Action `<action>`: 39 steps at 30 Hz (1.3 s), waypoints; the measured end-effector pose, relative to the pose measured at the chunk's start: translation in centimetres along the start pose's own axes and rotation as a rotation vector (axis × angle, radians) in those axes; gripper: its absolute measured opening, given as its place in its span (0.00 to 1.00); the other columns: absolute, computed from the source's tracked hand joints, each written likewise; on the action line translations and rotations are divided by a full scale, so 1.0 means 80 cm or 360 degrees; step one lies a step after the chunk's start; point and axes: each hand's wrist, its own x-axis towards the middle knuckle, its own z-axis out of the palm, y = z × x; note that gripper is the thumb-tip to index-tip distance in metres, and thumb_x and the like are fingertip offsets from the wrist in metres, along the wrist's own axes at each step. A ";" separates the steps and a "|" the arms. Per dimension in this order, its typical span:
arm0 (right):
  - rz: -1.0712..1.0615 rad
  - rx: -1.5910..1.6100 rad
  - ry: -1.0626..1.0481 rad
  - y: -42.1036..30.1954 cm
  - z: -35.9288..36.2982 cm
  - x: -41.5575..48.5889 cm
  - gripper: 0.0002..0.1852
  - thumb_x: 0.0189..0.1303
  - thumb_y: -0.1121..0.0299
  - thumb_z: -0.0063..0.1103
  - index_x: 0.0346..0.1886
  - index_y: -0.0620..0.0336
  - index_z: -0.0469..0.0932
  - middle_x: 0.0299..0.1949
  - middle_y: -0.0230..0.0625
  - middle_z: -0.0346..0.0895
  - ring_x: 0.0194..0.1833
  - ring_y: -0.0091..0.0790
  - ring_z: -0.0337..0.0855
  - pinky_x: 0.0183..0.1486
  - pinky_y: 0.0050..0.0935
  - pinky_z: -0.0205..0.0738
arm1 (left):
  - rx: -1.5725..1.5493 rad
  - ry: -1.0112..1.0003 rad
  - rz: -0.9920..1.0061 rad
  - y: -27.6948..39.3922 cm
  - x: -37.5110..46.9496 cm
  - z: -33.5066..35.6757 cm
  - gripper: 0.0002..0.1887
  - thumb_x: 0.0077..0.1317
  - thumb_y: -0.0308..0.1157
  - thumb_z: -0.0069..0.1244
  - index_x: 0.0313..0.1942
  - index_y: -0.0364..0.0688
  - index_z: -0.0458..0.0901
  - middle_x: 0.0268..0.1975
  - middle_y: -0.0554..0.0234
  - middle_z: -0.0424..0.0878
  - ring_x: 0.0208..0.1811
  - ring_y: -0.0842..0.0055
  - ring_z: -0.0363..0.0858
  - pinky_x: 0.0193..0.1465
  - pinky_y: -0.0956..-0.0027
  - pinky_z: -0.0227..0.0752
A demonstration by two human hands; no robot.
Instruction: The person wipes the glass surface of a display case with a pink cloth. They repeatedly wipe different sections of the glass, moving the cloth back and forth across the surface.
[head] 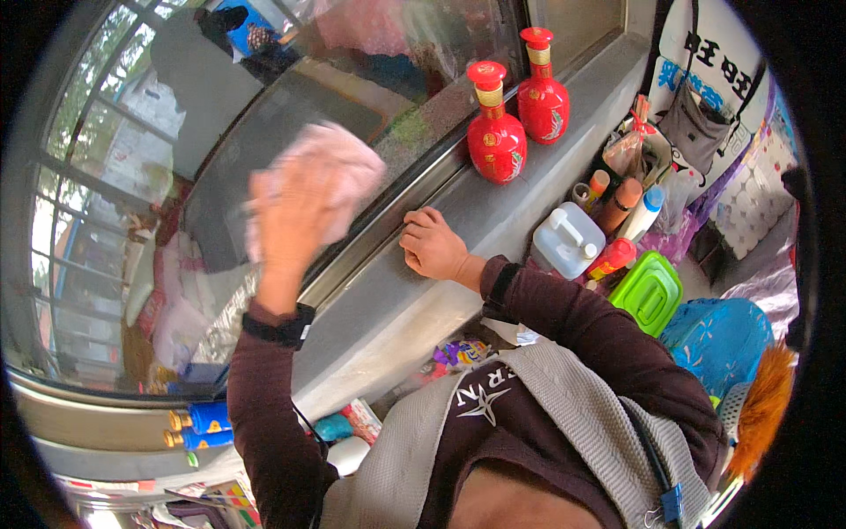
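My left hand, blurred, holds a folded pink cloth against the glass window pane. The palm is hidden, and the cloth shows past the fingers on both sides. My right hand rests on the grey window sill beside the metal frame, its fingers curled in with nothing visible in them. Two red bottles with gold neck bands stand upright on the sill past my right hand: a nearer bottle and a farther bottle.
Below the sill, right, are a translucent jug, several bottles, a green-lidded container and a blue patterned cover. An orange duster is at far right. Blue bottles with gold caps lie at lower left in the picture.
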 end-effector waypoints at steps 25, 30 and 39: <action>0.0038 -0.0003 -0.0095 -0.001 -0.001 -0.002 0.06 0.47 0.67 0.61 0.27 0.58 0.77 0.34 0.33 0.77 0.55 0.41 0.72 0.62 0.44 0.63 | 0.0007 -0.0274 0.0319 0.041 0.008 0.024 0.29 0.67 0.46 0.45 0.69 0.58 0.64 0.76 0.69 0.55 0.79 0.68 0.48 0.75 0.39 0.34; -0.0031 0.0003 0.0010 -0.002 -0.003 0.000 0.07 0.44 0.67 0.63 0.25 0.57 0.76 0.32 0.33 0.76 0.51 0.39 0.72 0.58 0.41 0.65 | 0.0185 0.0448 -0.0690 -0.056 0.053 -0.033 0.30 0.68 0.53 0.47 0.70 0.64 0.64 0.75 0.63 0.57 0.75 0.57 0.54 0.72 0.35 0.39; 0.0043 0.0053 -0.0061 0.002 0.000 -0.004 0.06 0.46 0.69 0.62 0.26 0.58 0.75 0.33 0.33 0.76 0.54 0.41 0.72 0.61 0.44 0.65 | 0.0153 0.0411 0.0120 0.040 0.230 -0.036 0.30 0.63 0.48 0.48 0.66 0.52 0.70 0.72 0.65 0.65 0.76 0.66 0.53 0.78 0.53 0.38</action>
